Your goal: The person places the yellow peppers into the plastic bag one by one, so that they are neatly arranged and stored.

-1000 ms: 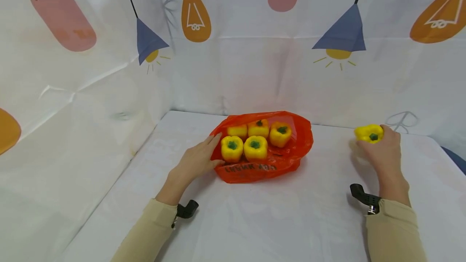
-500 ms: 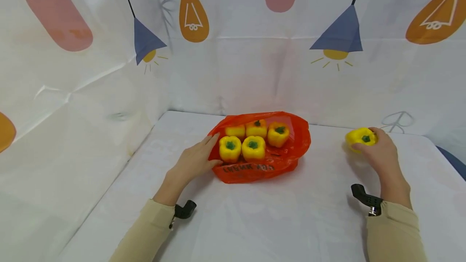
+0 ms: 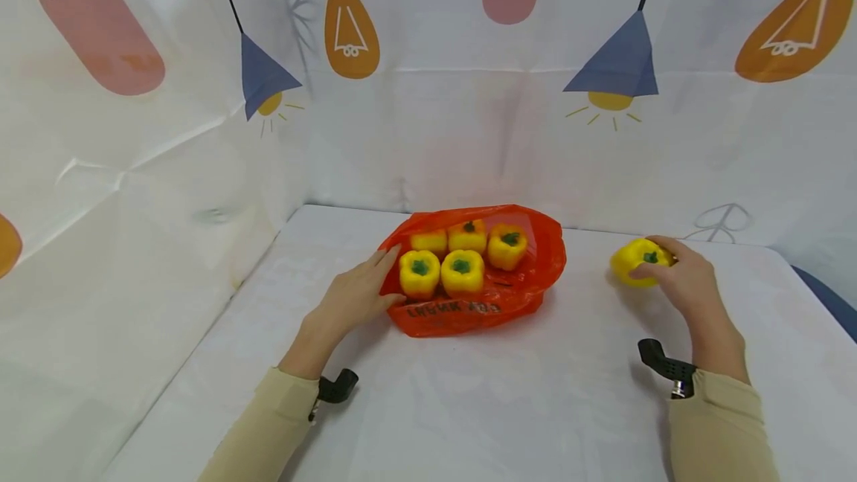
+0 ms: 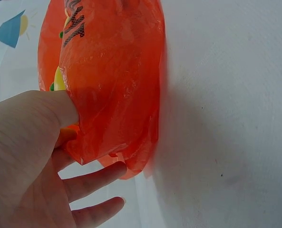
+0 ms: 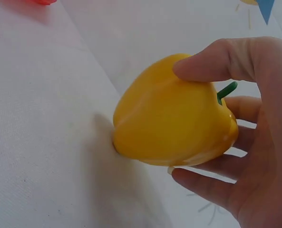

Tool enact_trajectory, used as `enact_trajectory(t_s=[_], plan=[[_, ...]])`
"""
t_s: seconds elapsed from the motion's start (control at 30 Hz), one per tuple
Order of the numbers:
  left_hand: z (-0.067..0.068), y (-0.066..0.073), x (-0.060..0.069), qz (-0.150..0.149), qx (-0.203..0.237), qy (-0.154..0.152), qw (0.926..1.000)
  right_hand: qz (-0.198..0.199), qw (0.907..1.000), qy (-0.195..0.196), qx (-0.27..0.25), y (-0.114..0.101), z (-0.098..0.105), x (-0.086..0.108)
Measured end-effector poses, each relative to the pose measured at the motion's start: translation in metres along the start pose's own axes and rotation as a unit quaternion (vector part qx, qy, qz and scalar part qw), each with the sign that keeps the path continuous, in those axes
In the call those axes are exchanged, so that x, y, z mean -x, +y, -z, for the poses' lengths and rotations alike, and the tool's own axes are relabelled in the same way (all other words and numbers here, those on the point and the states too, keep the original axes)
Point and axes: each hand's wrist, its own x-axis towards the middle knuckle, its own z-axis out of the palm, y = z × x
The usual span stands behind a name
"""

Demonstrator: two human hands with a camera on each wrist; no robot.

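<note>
A red plastic bag (image 3: 549,274) with dark printing lies with its mouth open on the white table. Several yellow bell peppers (image 3: 463,272) with green stems sit inside it. At the bag's left edge is my left hand (image 3: 351,292), fingers spread; in the left wrist view the thumb reaches behind the bag's rim and the other fingers are extended. Off to the right, my right hand (image 3: 686,277) grips another yellow bell pepper (image 5: 169,118) between thumb and fingers. Its stem points toward the palm, and a shadow falls on the table beside it.
The white table (image 3: 482,407) meets a white sheet (image 3: 455,147) printed with lamps and bulbs at the back and left. A dark blue patch (image 3: 826,303) shows past the table's right edge. Each wrist wears a black camera mount.
The right hand has moved left toward the bag with its bell pepper, which has turned slightly. The left hand stays at the bag's edge. The head view has shifted a little.
</note>
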Motion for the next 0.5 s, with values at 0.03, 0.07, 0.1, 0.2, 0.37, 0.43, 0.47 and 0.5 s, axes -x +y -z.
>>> enact_trajectory(t_s=[0.03, 0.07, 0.1, 0.2, 0.37, 0.43, 0.47, 0.5], plan=[[0.0, 0.0, 0.0, 0.0, 0.001, 0.0, 1.0, 0.001, 1.0, -0.002, 0.004, -0.001, 0.0, 0.0], [0.0, 0.0, 0.0, 0.0, 0.001, 0.0, 1.0, 0.0, 1.0, -0.005, 0.004, -0.002, -0.001, 0.0], [0.0, 0.0, 0.0, 0.0, 0.001, 0.0, 1.0, 0.0, 1.0, -0.006, 0.008, -0.002, -0.001, 0.0], [0.0, 0.0, 0.0, -0.002, 0.002, 0.001, 1.0, -0.005, 0.9999, -0.012, 0.01, -0.006, -0.002, 0.001], [0.0, 0.0, 0.0, -0.007, -0.001, 0.007, 1.0, -0.01, 0.9999, -0.013, 0.003, -0.012, -0.005, 0.001], [0.0, -0.001, 0.0, -0.008, -0.002, 0.007, 0.9999, -0.008, 0.9999, -0.009, -0.001, -0.016, -0.006, 0.002], [-0.001, -0.001, -0.001, -0.008, -0.003, 0.007, 0.9999, -0.005, 1.0, -0.007, -0.002, -0.018, -0.006, 0.002], [-0.001, -0.002, -0.001, -0.009, -0.004, 0.008, 0.9999, -0.002, 1.0, -0.005, -0.003, -0.02, -0.007, 0.003]])
